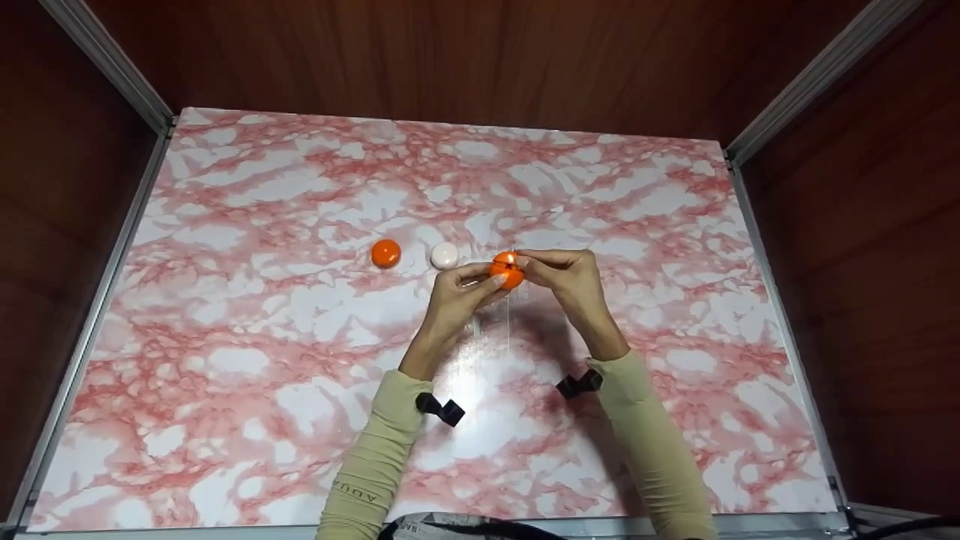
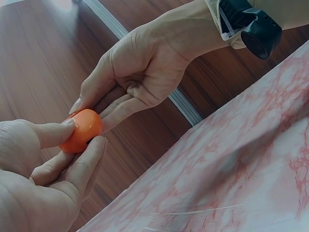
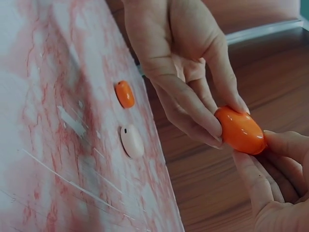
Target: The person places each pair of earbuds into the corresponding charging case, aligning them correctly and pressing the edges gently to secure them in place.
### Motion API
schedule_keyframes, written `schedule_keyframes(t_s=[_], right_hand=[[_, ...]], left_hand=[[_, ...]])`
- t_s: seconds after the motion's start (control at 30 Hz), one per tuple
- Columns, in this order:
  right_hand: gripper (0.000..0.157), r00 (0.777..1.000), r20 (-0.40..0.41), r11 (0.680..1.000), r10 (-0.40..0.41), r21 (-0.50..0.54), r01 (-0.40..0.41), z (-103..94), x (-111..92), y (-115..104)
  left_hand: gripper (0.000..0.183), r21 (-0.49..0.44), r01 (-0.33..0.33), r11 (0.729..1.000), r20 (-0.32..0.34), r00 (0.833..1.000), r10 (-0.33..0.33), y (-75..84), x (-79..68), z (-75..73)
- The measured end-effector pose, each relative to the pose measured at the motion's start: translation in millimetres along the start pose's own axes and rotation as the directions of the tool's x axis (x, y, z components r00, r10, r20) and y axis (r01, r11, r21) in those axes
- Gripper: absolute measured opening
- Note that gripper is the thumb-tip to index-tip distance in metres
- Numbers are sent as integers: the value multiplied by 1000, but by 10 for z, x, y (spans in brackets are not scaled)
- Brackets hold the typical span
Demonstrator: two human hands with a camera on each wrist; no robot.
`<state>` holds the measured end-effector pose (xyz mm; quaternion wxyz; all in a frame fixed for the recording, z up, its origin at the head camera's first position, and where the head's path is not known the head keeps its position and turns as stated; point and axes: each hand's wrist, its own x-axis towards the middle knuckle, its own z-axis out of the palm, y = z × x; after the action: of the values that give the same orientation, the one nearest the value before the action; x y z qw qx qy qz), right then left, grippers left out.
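Note:
Both hands hold one small glossy orange rounded case (image 1: 511,280) above the table, near its middle. My left hand (image 1: 454,296) pinches its left side between thumb and fingers. From the right, my right hand (image 1: 568,281) grips the other side with thumb and fingertips. A dark line crosses the case in the head view; whether it is a seam or a gap I cannot tell. In the left wrist view the case (image 2: 87,126) shows a smooth curved top and a small dark spot low on one side. Fingers cover its ends in the right wrist view.
A white rounded case (image 1: 444,256) lies on the table just left of the hands, with another orange case (image 1: 385,253) farther left. A small dark slot marks the white one in the right wrist view. Brown wooden panels (image 1: 450,60) enclose the marbled table (image 1: 262,420).

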<state>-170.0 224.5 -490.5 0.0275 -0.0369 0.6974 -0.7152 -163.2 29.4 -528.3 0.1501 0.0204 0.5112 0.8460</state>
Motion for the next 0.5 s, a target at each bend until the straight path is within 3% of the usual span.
schedule_keyframes(t_s=[0.5], right_hand=[[22, 998, -10, 996, -59, -71, 58, 29, -49, 15]], left_hand=[[32, -22, 16, 1000, -31, 999, -17, 6, -38, 7]])
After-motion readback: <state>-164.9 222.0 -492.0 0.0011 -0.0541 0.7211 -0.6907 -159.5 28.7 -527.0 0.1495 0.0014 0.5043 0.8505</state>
